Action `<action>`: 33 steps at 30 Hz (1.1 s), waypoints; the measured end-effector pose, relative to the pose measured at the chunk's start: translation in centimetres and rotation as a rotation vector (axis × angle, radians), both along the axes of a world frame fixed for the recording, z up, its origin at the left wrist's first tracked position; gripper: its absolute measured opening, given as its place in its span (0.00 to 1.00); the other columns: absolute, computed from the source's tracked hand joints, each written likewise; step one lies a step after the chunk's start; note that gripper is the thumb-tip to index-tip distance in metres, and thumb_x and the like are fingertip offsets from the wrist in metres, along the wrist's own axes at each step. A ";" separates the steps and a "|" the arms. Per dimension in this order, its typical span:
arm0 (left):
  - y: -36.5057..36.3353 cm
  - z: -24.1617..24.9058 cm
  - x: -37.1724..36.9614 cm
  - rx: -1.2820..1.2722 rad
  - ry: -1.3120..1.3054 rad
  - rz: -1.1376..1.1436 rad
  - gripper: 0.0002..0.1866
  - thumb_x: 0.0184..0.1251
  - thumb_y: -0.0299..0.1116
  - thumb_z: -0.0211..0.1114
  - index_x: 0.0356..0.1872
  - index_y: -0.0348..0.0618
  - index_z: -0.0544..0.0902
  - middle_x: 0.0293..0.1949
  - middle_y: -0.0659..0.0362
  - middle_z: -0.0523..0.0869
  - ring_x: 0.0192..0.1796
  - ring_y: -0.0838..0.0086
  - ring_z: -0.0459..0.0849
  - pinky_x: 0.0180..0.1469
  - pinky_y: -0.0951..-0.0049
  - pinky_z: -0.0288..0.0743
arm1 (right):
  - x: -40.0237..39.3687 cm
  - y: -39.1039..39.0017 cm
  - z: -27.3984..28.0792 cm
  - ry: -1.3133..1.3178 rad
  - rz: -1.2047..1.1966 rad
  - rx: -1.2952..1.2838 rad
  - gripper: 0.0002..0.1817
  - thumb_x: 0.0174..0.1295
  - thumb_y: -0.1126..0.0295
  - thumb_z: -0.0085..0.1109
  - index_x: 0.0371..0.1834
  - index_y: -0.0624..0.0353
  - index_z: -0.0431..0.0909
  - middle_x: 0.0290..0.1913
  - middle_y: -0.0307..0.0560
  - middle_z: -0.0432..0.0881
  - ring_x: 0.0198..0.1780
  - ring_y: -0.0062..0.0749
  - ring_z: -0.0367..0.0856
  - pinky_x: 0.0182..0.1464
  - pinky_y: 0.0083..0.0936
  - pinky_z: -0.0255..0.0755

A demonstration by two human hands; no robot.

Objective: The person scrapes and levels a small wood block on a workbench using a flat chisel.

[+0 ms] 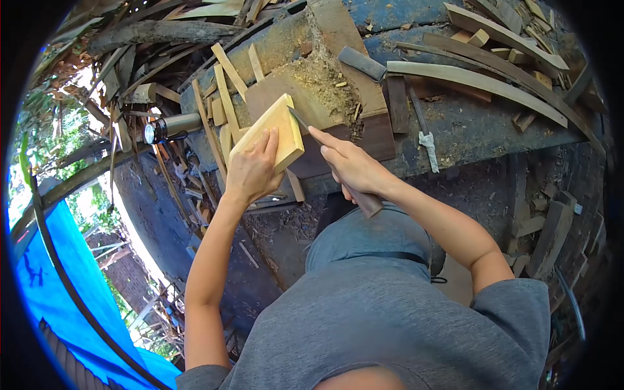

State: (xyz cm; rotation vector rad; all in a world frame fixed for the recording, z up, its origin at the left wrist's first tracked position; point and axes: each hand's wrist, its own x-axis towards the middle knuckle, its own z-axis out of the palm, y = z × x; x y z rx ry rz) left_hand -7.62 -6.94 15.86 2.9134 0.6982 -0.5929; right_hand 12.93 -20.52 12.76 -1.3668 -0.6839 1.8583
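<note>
My left hand [255,166] is closed round the lower left part of a pale yellow wooden block [281,135], holding it tilted above the workbench. In my right hand [351,164] is a knife with a brown wooden handle [366,203]; its handle end sticks out below my palm. The narrow dark blade [299,121] points up and left, and its tip lies at the block's upper right edge. Under the block is a brown board [312,153] with wood shavings [325,88] heaped on it.
Thin wooden strips [227,97] and a metal flashlight [172,128] lie at the left. A dark grey block [362,63] sits beyond the shavings. Right of it are long curved wood pieces [478,77] and a blade with a cloth-wrapped end [428,149]. A blue tarp [71,286] hangs at the far left.
</note>
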 end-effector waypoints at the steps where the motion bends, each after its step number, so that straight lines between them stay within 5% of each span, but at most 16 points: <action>1: 0.0 0.0 0.2 0.015 -0.014 -0.011 0.46 0.47 0.41 0.74 0.69 0.30 0.69 0.63 0.37 0.79 0.51 0.53 0.88 0.53 0.61 0.83 | 0.4 -0.3 0.8 0.040 0.020 -0.036 0.30 0.79 0.64 0.33 0.83 0.42 0.51 0.24 0.40 0.68 0.13 0.26 0.71 0.18 0.27 0.76; 4: 0.7 1.3 2.6 -0.139 0.158 0.214 0.45 0.48 0.40 0.73 0.70 0.30 0.69 0.63 0.38 0.79 0.52 0.52 0.88 0.54 0.61 0.82 | -0.1 0.8 -1.2 -0.107 0.012 0.107 0.30 0.77 0.62 0.34 0.83 0.45 0.52 0.25 0.47 0.74 0.16 0.33 0.79 0.25 0.35 0.81; 8: 0.8 0.1 -0.1 -0.016 -0.007 -0.017 0.45 0.48 0.40 0.74 0.69 0.30 0.69 0.63 0.39 0.79 0.52 0.51 0.88 0.54 0.60 0.82 | -1.4 1.7 -2.1 -0.022 -0.043 0.015 0.30 0.77 0.63 0.35 0.83 0.46 0.52 0.24 0.48 0.74 0.15 0.34 0.80 0.24 0.34 0.81; 11: 0.5 -0.2 0.2 -0.035 -0.002 0.030 0.45 0.48 0.40 0.73 0.69 0.28 0.69 0.62 0.39 0.79 0.51 0.50 0.88 0.51 0.60 0.84 | 0.3 0.2 1.2 -0.055 0.062 0.019 0.30 0.77 0.63 0.34 0.82 0.48 0.52 0.25 0.48 0.75 0.16 0.35 0.80 0.24 0.34 0.81; 16: -2.4 -1.6 2.3 0.029 0.071 0.168 0.43 0.49 0.37 0.71 0.68 0.26 0.68 0.61 0.35 0.78 0.50 0.50 0.88 0.47 0.61 0.85 | -0.2 2.5 -1.9 -0.153 0.022 0.032 0.30 0.77 0.63 0.35 0.82 0.47 0.53 0.28 0.54 0.80 0.16 0.37 0.80 0.25 0.34 0.81; 19: -4.5 -4.5 2.0 0.186 -0.019 0.111 0.44 0.50 0.35 0.71 0.69 0.23 0.65 0.61 0.30 0.76 0.51 0.48 0.88 0.45 0.61 0.86 | 1.3 -1.2 -2.3 -0.263 0.108 0.189 0.29 0.77 0.64 0.35 0.82 0.45 0.55 0.27 0.54 0.80 0.15 0.36 0.79 0.25 0.33 0.80; 22: -5.5 -4.7 2.7 0.194 -0.026 0.210 0.42 0.52 0.33 0.70 0.69 0.22 0.66 0.61 0.26 0.75 0.52 0.35 0.86 0.44 0.57 0.88 | 4.6 -6.0 2.9 -0.184 0.227 0.019 0.29 0.78 0.64 0.36 0.82 0.42 0.56 0.18 0.47 0.73 0.14 0.31 0.77 0.25 0.33 0.79; 26: -6.0 -5.7 2.7 0.232 0.000 0.209 0.43 0.51 0.32 0.70 0.69 0.22 0.66 0.62 0.26 0.75 0.52 0.35 0.86 0.44 0.57 0.88 | 4.2 -7.6 2.9 -0.181 0.237 -0.065 0.29 0.78 0.65 0.37 0.82 0.39 0.55 0.17 0.41 0.68 0.13 0.28 0.75 0.22 0.31 0.78; 29: -6.2 -6.1 2.6 0.282 -0.003 0.191 0.43 0.51 0.32 0.70 0.70 0.22 0.65 0.62 0.27 0.75 0.53 0.35 0.86 0.43 0.58 0.88 | 3.6 -5.6 -1.2 -0.209 0.147 0.157 0.29 0.78 0.64 0.37 0.82 0.38 0.55 0.19 0.42 0.70 0.13 0.28 0.75 0.21 0.31 0.78; 33: -5.6 -5.3 2.2 0.222 0.018 0.190 0.44 0.50 0.33 0.71 0.70 0.23 0.66 0.62 0.27 0.75 0.53 0.36 0.86 0.43 0.58 0.88 | 3.5 -5.9 1.5 -0.163 0.140 0.034 0.29 0.77 0.65 0.37 0.82 0.39 0.55 0.21 0.44 0.72 0.13 0.28 0.76 0.21 0.31 0.78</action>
